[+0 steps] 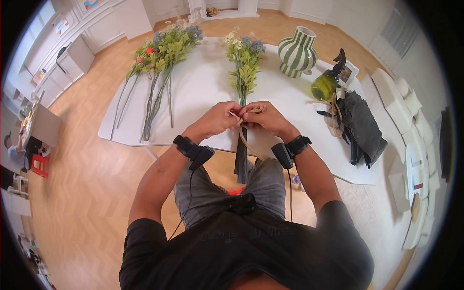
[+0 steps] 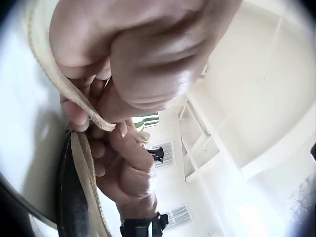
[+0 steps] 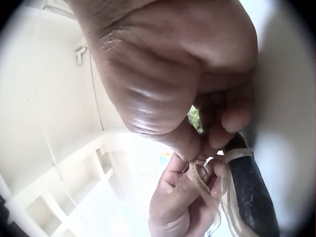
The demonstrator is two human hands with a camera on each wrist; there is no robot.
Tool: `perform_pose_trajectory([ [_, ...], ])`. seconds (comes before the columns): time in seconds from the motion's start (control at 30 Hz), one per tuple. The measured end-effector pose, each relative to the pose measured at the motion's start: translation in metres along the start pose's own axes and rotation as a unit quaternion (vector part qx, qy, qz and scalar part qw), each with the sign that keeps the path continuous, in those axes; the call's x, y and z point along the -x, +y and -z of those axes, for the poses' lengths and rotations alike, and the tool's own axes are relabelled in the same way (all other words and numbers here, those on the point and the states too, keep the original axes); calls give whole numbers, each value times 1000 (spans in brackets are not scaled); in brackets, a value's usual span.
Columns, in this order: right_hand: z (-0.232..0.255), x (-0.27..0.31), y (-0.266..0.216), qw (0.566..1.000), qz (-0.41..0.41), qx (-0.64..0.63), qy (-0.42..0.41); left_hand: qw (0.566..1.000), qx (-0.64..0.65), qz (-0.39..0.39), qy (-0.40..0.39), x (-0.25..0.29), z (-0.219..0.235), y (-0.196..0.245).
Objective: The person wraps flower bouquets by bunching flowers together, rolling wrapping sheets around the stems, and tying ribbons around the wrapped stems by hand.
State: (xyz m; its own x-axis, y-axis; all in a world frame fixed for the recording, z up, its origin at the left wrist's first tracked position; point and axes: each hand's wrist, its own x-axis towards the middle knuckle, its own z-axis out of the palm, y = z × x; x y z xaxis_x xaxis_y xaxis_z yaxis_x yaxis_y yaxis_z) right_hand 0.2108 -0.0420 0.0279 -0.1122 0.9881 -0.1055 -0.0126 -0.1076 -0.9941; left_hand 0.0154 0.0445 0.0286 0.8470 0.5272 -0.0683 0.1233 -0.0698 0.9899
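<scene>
A small bouquet [image 1: 245, 72] of leafy stems with white and blue blossoms lies on the table in the head view, its flowers pointing away from me. Black wrapping [image 1: 240, 157] covers its lower stems and reaches past the table's front edge. My left hand [image 1: 220, 117] pinches a beige ribbon [image 2: 74, 94] between thumb and fingers. Close beside it, my right hand [image 1: 270, 119] pinches another part of that ribbon over the stems. In the right wrist view, a band of ribbon circles the black wrapping [image 3: 254, 197], and loose lengths hang down along it.
More flower stems [image 1: 162, 58] lie spread on the table's left. A green-and-white striped vase [image 1: 297, 50] stands at the back right, near a green spray bottle [image 1: 325, 86]. Black sheets [image 1: 362, 125] and beige ribbon coils [image 1: 334, 118] lie on the right. A person sits far left.
</scene>
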Motion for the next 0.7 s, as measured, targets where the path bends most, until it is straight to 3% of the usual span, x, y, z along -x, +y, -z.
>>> perform_pose_trajectory([
  [0.07,0,0,0,1000,5,-18,-6,1000,-12,-20,-7,-2,-3,-1],
  [0.13,0,2,0,1000,4,2,-10,984,-162,-65,43,-7,-4,-4],
  [0.23,1,6,-1,1000,6,30,-4,967,-213,-115,78,-8,-7,-8],
  [0.33,4,9,-2,999,4,32,-15,974,-212,-56,48,-10,-3,-8],
  [0.57,0,5,0,990,71,118,-15,987,-143,-61,28,-10,0,-16],
  [0.63,-2,3,-2,935,138,326,28,985,-159,-62,30,-9,-1,-13],
  [0.7,-8,5,-5,917,151,365,55,979,-190,-71,31,-7,-2,-6],
])
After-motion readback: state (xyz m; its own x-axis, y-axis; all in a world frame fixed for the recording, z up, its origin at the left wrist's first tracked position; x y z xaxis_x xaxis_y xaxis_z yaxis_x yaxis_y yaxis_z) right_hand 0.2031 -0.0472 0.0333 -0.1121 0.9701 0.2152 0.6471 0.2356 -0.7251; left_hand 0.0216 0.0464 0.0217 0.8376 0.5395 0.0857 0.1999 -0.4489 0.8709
